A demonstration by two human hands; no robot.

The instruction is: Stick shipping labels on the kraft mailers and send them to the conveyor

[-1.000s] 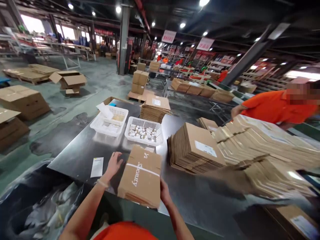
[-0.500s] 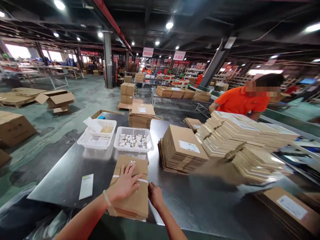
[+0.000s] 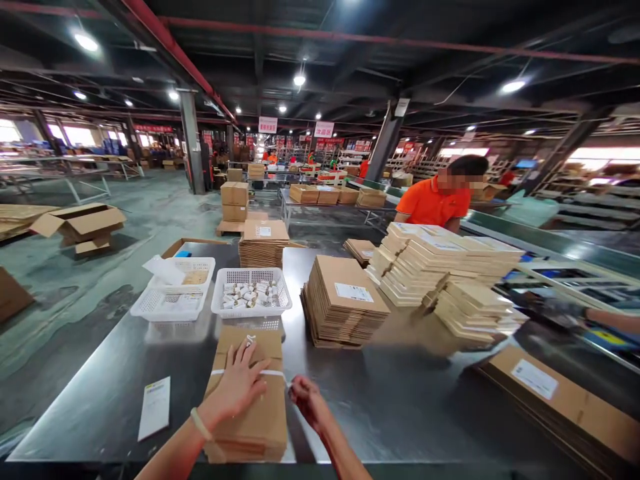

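A stack of folded brown cardboard boxes lies before me on the metal table, with a white strap running across it. My left hand rests on top of the stack, fingers spread over the cardboard and the strap. Just off the stack's right edge, my right hand is closed, pinching what looks like the end of the strap, drawn out past the edge. Its fingertips are partly hidden. A white card or label pad lies to the left of the stack.
Behind the stack stand a white basket of small cylindrical parts and another white basket. To the right are a tall cardboard stack, pale stacked panels and more flat cardboard. A person in orange is beyond them.
The view has swung to the right, so things sit further left. My right hand has turned slightly and come away from the stack's side, strap end at its fingers. My left hand stays on the stack.
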